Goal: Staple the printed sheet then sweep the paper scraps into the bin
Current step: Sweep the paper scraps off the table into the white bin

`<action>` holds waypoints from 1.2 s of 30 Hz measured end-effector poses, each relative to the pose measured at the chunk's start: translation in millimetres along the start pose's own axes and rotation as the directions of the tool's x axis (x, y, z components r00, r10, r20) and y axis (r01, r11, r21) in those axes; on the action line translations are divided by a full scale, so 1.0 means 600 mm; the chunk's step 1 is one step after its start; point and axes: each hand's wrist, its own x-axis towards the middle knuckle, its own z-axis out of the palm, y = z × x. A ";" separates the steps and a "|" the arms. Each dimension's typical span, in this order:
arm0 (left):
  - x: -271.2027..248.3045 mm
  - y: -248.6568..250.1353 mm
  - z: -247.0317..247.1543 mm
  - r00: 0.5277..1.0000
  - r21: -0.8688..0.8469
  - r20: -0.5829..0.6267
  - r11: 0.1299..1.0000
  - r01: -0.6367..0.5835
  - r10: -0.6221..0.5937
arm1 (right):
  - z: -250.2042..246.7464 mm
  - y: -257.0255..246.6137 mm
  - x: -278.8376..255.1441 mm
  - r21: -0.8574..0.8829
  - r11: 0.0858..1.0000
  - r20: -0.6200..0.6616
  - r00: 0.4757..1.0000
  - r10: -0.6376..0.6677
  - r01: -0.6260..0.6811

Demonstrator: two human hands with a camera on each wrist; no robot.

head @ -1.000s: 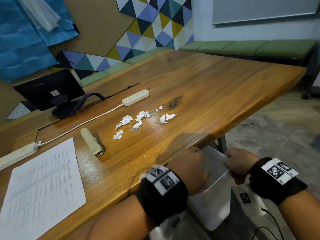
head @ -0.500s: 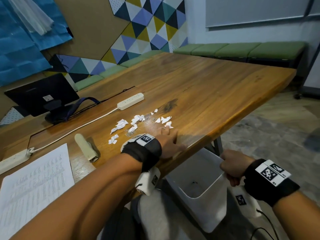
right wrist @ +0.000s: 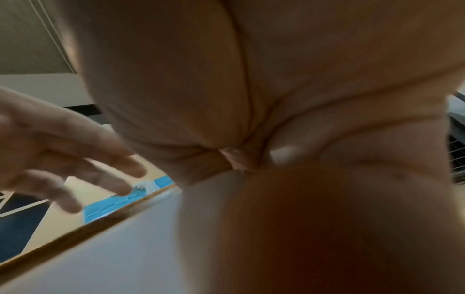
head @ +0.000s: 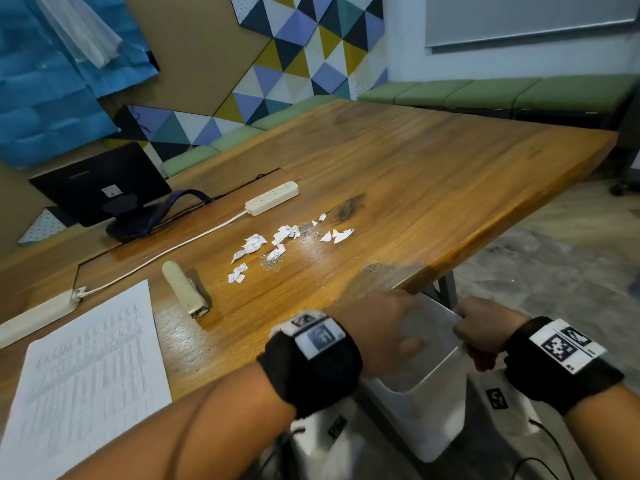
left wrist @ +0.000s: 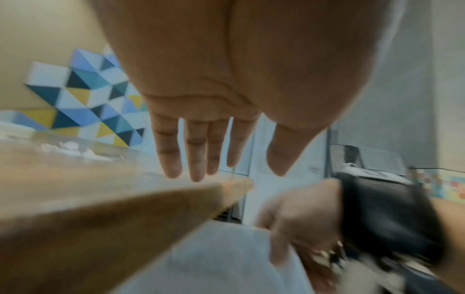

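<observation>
Surface: the long brown wooden surface (head: 433, 174) carries everything; its near edge runs from 8 o'clock to 2 o'clock.
Bin: the white plastic bin (head: 433, 403) sits below that edge, at 5 o'clock from the scraps.
Right hand: the right hand (head: 485, 332) has its fingers curled tight on the bin's rim.
Left hand: the left hand (head: 377, 327) hovers over the bin mouth, fingers (left wrist: 171, 155) straight and slightly spread, holding nothing; it is the nearer hand.
Scraps: the torn white paper scraps (head: 277, 244) lie at 11 o'clock from the left hand, well apart, strung out roughly parallel to the edge.

Wooden table (head: 433, 174). Green bench cushions (head: 519, 93) along walls. Triangle-patterned wall panels (head: 311, 46), blue panels (head: 41, 98) at left. Grey mottled floor (head: 554, 271). Monitor (head: 100, 183) at rear.
</observation>
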 end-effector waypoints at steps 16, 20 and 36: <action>0.046 -0.024 -0.023 0.967 0.086 0.191 0.984 0.155 -0.169 | -0.003 0.008 0.012 0.025 1.000 -0.013 1.000 -0.017 0.017; 0.003 0.012 -0.015 0.982 0.059 0.181 0.997 0.041 -0.052 | -0.006 0.006 0.018 -0.003 1.000 -0.041 0.999 -0.013 0.013; 0.015 -0.279 -0.085 0.638 -0.145 0.094 0.623 0.768 -0.764 | 0.012 -0.005 0.031 0.001 0.999 0.011 0.999 -0.038 0.038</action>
